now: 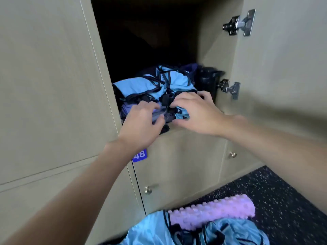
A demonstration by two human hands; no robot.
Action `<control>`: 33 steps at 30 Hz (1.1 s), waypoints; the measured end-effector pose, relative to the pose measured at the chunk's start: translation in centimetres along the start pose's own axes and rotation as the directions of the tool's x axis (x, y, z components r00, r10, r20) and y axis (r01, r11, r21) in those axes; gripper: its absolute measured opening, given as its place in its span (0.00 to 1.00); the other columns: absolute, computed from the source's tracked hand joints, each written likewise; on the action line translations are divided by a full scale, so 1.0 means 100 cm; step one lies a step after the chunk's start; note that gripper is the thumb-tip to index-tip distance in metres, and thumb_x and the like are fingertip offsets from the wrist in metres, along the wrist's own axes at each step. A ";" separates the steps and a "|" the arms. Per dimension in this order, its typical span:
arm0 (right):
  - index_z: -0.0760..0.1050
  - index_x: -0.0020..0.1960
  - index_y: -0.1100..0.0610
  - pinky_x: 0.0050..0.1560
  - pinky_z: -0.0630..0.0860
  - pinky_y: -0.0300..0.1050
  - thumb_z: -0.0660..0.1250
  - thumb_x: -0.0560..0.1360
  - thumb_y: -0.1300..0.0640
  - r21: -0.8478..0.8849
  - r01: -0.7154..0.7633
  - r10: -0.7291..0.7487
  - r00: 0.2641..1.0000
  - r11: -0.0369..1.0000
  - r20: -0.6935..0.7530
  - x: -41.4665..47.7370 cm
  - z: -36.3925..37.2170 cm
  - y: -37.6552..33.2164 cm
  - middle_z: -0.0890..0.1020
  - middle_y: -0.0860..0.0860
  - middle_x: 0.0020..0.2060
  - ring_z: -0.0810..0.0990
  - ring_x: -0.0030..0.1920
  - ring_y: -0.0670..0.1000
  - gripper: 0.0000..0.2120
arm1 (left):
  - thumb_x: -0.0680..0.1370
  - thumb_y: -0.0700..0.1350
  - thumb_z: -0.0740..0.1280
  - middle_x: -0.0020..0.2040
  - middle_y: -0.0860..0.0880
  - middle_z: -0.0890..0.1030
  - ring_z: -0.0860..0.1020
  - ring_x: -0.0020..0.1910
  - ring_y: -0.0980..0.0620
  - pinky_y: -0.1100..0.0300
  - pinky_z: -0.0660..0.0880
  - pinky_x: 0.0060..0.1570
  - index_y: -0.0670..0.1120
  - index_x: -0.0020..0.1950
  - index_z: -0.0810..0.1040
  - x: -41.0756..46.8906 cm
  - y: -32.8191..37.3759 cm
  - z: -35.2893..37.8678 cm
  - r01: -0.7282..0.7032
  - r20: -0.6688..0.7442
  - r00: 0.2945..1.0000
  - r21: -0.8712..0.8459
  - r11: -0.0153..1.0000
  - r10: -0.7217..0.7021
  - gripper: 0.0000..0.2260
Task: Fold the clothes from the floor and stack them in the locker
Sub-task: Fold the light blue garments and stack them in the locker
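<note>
**Both hands working at a stack of clothes in an open locker**

The stack of clothes (152, 85), light blue with dark trim over darker and purplish layers, is lying on the bottom of the locker (212, 41), reaching its front edge. The left hand (141, 124) is pinching a dark purplish fold at the front of the stack between thumb and curled fingers. The right hand (196, 112) is arching over the stack's right front corner, its fingers spread and bent on top and its thumb lying under a blue fold, so that it is gripping the cloth. A black container (208, 80) is standing just beside the stack, against the hinge side. The locker door (283, 59) is hanging open at the right. Below, more blue clothes (150, 230) are lying on the speckled floor (283, 200), touching a purple ridged roller (212, 211).
</note>
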State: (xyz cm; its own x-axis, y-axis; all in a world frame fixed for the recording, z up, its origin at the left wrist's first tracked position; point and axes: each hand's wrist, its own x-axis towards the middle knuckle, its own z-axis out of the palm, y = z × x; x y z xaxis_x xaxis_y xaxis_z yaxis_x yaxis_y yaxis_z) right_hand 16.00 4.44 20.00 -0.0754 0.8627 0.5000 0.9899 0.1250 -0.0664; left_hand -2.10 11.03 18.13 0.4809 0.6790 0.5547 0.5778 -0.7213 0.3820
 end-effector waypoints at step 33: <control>0.70 0.69 0.51 0.69 0.55 0.52 0.65 0.77 0.47 -0.026 -0.533 0.489 0.754 0.846 0.439 -0.327 0.270 -0.001 0.66 0.51 0.64 0.63 0.68 0.53 0.22 | 0.77 0.56 0.70 0.74 0.56 0.68 0.61 0.76 0.53 0.48 0.53 0.74 0.57 0.76 0.67 -0.265 -0.130 0.270 -0.286 0.849 0.523 0.095 0.954 0.072 0.28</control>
State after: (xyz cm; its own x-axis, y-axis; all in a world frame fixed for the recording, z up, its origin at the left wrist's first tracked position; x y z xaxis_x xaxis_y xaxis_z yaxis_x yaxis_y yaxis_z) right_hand 15.10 -10.50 -19.64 0.3743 0.9267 -0.0350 0.8805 -0.3669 -0.3002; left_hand -4.53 6.15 -21.54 0.8534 0.4193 -0.3096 0.4761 -0.8689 0.1356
